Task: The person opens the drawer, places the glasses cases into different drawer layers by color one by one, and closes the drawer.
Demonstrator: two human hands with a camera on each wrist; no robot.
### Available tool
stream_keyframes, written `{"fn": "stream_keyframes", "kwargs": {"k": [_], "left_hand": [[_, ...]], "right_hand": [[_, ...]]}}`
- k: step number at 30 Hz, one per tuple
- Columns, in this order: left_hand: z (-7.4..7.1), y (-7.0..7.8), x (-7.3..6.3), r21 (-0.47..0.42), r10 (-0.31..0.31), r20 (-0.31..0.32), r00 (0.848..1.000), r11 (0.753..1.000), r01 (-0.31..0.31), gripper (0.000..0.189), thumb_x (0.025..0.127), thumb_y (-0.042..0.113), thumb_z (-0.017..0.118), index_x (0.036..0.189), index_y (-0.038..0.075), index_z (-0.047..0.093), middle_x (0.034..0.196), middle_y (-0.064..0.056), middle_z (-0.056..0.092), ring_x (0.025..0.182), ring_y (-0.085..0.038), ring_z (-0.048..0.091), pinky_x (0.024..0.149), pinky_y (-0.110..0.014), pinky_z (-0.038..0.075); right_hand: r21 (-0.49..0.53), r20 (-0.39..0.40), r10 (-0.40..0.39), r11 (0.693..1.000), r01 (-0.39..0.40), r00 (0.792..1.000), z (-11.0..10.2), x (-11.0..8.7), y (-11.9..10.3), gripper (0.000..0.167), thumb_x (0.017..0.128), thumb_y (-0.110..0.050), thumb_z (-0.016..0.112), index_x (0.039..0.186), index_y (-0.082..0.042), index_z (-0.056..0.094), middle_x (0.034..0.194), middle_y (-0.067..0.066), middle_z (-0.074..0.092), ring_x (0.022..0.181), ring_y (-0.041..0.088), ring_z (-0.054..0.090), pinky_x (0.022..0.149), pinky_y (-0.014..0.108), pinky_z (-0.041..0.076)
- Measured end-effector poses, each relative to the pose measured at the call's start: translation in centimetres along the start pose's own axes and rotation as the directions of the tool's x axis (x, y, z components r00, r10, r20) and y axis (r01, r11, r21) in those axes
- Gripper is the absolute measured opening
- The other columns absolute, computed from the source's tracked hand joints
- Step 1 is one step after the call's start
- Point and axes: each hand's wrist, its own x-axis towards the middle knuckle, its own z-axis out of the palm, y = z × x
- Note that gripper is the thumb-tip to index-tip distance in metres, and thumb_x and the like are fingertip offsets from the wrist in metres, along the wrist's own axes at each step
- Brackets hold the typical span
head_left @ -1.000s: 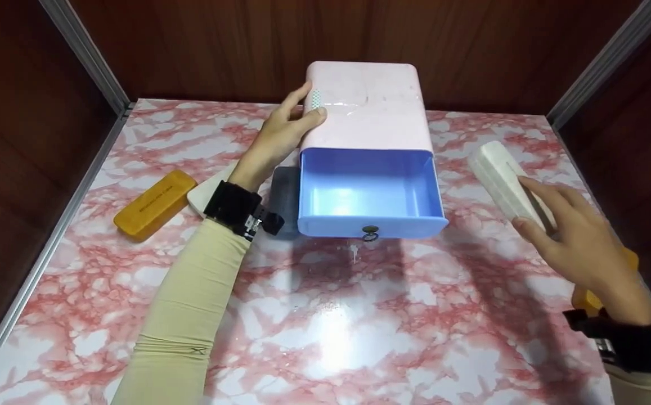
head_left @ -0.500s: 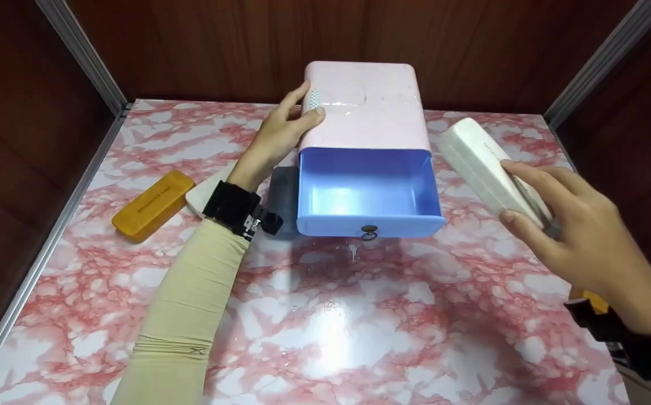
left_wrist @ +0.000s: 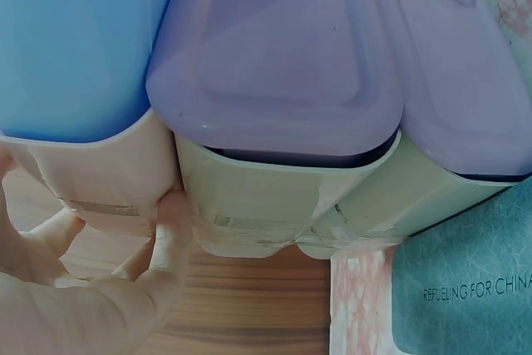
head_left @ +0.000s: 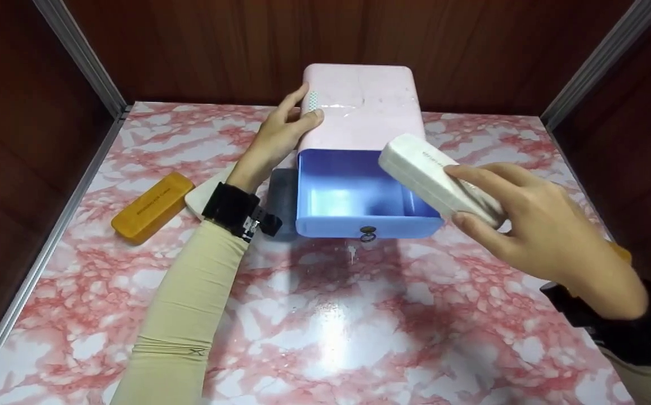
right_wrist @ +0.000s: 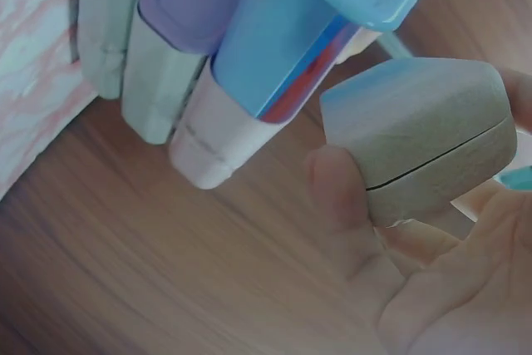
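Observation:
My right hand [head_left: 550, 230] holds a white glasses case [head_left: 423, 169] between thumb and fingers, tilted, overlapping the right part of the pulled-out blue drawer [head_left: 331, 226] in the head view. The right wrist view shows the end of the case with its lid seam closed. Nothing shows on the visible floor of the drawer, which has a ring pull on its front. My left hand [head_left: 277, 132] rests against the left side of the pink-topped drawer cabinet [head_left: 367, 107], thumb on its top edge. Below, purple drawers [left_wrist: 274, 64] sit pushed in.
On the left lie an orange glasses case [head_left: 153, 207] and a white one [head_left: 201, 194], partly behind the left wrist. A dark teal case [head_left: 282, 205] lies beside the cabinet. Something orange [head_left: 620, 253] shows behind the right wrist. Wood-look walls enclose the marbled table [head_left: 325, 337].
My right hand has carried the white glasses case up and leftward, from over the right of the table to the drawer's right edge. The left hand and cabinet have stayed nearly still.

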Motion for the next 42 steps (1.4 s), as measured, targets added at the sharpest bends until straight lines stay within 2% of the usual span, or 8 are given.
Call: {"fn": "stream_keyframes", "kwargs": {"k": [11, 17, 23, 33, 38, 42], "left_hand": [[-0.1, -0.1, 0.2, 0.022, 0.004, -0.005, 1.000, 1.000, -0.004, 0.076, 0.102, 0.044, 0.067, 0.168, 0.037, 0.032, 0.156, -0.010, 0.049, 0.127, -0.023, 0.061, 0.106, -0.035, 0.053], [0.0, -0.2, 0.1, -0.005, 0.013, 0.005, 1.000, 1.000, -0.013, 0.076, 0.102, 0.042, 0.067, 0.168, 0.035, 0.031, 0.155, -0.010, 0.049, 0.125, -0.023, 0.062, 0.104, -0.034, 0.054], [0.0, -0.1, 0.0, -0.012, 0.022, 0.000, 1.000, 1.000, -0.022, 0.076, 0.102, 0.041, 0.067, 0.169, 0.033, 0.031, 0.156, -0.011, 0.048, 0.128, -0.023, 0.060, 0.104, -0.035, 0.054], [-0.2, 0.0, -0.1, -0.002, 0.000, 0.001, 1.000, 1.000, 0.000, 0.075, 0.102, 0.042, 0.067, 0.168, 0.037, 0.031, 0.158, -0.010, 0.046, 0.130, -0.022, 0.058, 0.105, -0.035, 0.054], [-0.3, 0.0, -0.1, 0.001, 0.008, -0.001, 1.000, 1.000, -0.008, 0.076, 0.102, 0.042, 0.067, 0.168, 0.036, 0.031, 0.157, -0.010, 0.047, 0.130, -0.023, 0.059, 0.104, -0.035, 0.055], [-0.3, 0.0, -0.1, -0.009, 0.009, -0.006, 1.000, 1.000, -0.009, 0.076, 0.102, 0.042, 0.068, 0.168, 0.035, 0.031, 0.157, -0.011, 0.048, 0.128, -0.024, 0.060, 0.104, -0.036, 0.055]], "right_hand": [[-0.021, 0.099, -0.010, 1.000, 0.012, 0.995, 0.3, 1.3, -0.6, 0.048, 0.093, -0.029, 0.078, 0.139, -0.020, 0.070, 0.112, 0.016, 0.076, 0.081, 0.027, 0.069, 0.062, 0.048, 0.054], [-0.047, 0.119, 0.015, 0.999, -0.010, 0.993, 0.7, 2.1, -1.2, 0.044, 0.095, -0.031, 0.076, 0.135, -0.016, 0.072, 0.110, 0.017, 0.078, 0.077, 0.027, 0.070, 0.059, 0.047, 0.054], [-0.073, 0.126, 0.046, 0.997, -0.037, 0.991, 1.1, 3.1, -2.3, 0.038, 0.096, -0.035, 0.075, 0.129, -0.015, 0.075, 0.104, 0.015, 0.078, 0.071, 0.024, 0.066, 0.056, 0.043, 0.051], [-0.072, 0.181, 0.155, 0.987, -0.145, 0.971, 1.8, 4.4, -3.7, 0.037, 0.099, -0.035, 0.071, 0.124, -0.008, 0.074, 0.098, 0.013, 0.076, 0.068, 0.025, 0.067, 0.057, 0.045, 0.055], [-0.106, 0.167, 0.217, 0.974, -0.202, 0.962, 2.2, 4.9, -4.3, 0.037, 0.098, -0.035, 0.070, 0.122, -0.007, 0.074, 0.099, 0.013, 0.075, 0.067, 0.025, 0.065, 0.056, 0.045, 0.055], [-0.123, 0.151, 0.250, 0.965, -0.233, 0.956, 2.6, 5.2, -4.6, 0.038, 0.098, -0.036, 0.069, 0.120, -0.006, 0.073, 0.104, 0.016, 0.071, 0.069, 0.031, 0.065, 0.057, 0.048, 0.056]]}}
